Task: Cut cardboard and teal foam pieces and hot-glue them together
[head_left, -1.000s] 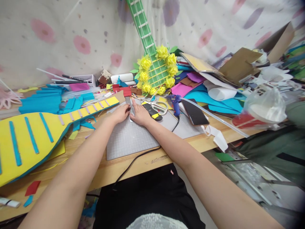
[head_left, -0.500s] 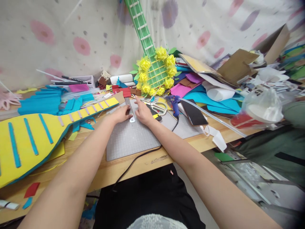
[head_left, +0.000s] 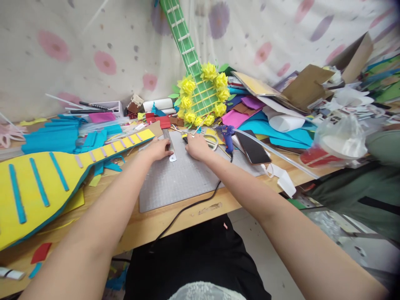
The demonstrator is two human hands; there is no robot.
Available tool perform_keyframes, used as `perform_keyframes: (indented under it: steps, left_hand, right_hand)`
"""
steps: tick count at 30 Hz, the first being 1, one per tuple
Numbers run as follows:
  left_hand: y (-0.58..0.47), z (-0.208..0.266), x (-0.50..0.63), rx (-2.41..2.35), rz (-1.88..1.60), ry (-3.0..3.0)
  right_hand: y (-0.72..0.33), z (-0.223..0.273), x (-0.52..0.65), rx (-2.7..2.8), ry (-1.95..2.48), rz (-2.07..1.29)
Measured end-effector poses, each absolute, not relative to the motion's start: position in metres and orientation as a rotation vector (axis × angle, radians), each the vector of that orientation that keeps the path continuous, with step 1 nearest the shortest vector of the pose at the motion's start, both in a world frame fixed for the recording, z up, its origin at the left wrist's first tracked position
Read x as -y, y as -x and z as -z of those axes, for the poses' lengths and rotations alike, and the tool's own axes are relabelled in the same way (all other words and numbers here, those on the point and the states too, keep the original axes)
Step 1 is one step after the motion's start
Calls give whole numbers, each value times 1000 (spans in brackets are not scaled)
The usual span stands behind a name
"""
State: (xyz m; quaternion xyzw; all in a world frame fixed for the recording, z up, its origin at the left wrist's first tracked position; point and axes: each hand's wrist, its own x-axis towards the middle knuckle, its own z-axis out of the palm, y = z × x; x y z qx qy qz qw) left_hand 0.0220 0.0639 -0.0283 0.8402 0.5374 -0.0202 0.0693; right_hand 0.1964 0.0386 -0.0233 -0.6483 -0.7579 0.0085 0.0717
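My left hand (head_left: 159,149) presses a narrow metal ruler (head_left: 173,157) down on the grey cutting mat (head_left: 168,189), thumb and fingers at its left edge. To the right of the ruler, my right hand (head_left: 197,146) is closed low over the mat, with its fingers curled under. What it grips is hidden; a dark bit shows by its fingertips. Scissors (head_left: 213,141) with pale handles lie just behind this hand, partly covered by it. Small red pieces (head_left: 165,122) lie beyond the ruler's far end.
A yellow guitar-shaped cutout (head_left: 34,179) fills the table's left. Behind stands a green guitar model (head_left: 193,62) with yellow flowers. A blue glue gun (head_left: 228,137), a phone (head_left: 253,146) and a bagged tub (head_left: 337,141) are at right. A black cable (head_left: 184,205) crosses the mat's front edge.
My right hand has moved right, away from the ruler, onto the spot where a black and yellow tool lay, and its fingers have curled. My left hand stays on the ruler.
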Motion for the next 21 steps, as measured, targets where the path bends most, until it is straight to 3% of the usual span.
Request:
perform_keyframes:
  steps: [4, 7, 14, 21]
  left_hand:
    - [-22, 27, -62, -1687, 92, -2496]
    - [-22, 24, -61, -1695, 141, -2509]
    - [-23, 20, -59, -1698, 189, -2572]
    - [-23, 23, -59, -1639, 196, -2563]
  right_hand:
    - [-184, 5, -46, 2317, 1806, -447]
    - [-175, -5, -48, 2364, 1765, -562]
    - [-160, -13, -52, 2514, 1941, -461]
    - [-148, -15, -59, 2776, 1808, -230]
